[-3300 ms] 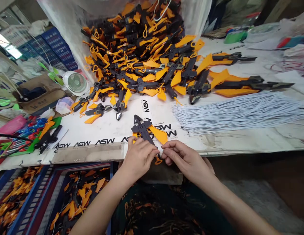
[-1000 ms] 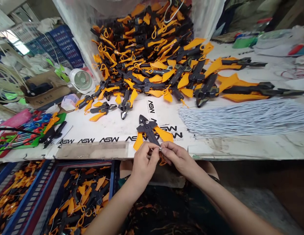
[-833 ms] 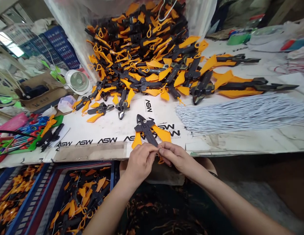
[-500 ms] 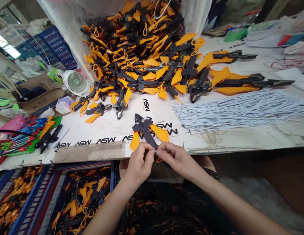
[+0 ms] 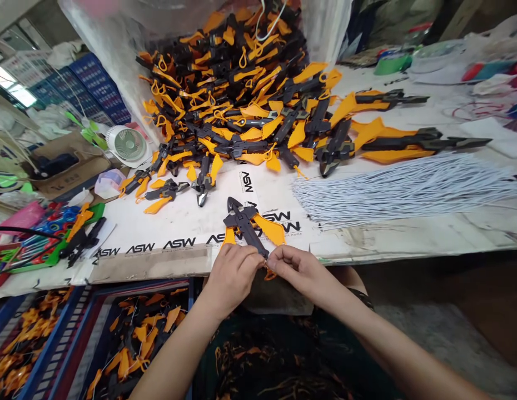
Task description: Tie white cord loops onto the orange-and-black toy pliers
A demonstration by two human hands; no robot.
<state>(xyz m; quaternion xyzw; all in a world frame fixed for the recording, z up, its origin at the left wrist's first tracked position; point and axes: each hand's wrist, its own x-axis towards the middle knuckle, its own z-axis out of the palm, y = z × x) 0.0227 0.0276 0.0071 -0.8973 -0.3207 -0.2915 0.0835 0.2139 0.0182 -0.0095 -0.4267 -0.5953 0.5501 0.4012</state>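
Observation:
A black and orange toy point(image 5: 249, 226) lies on the white table point(image 5: 187, 214) near its front edge, its tail end pointing at me. My left hand point(image 5: 233, 275) and my right hand point(image 5: 298, 269) meet at that tail end, both with fingers pinched together. Between the fingertips sits a small orange loop point(image 5: 268, 273) of the toy; whether a thin string is also in the pinch I cannot make out. Both forearms reach up from the bottom of the view.
A big heap of the same black and orange toys point(image 5: 237, 94) spills from a clear bag at the back. A bundle of white strings point(image 5: 404, 186) lies on the right. Blue crates point(image 5: 129, 339) with more toys stand lower left. A small fan point(image 5: 125, 144) sits left.
My hands have stayed at the toy's tail end, their fingertips working close together with small shifts. The toy itself has barely moved on the table.

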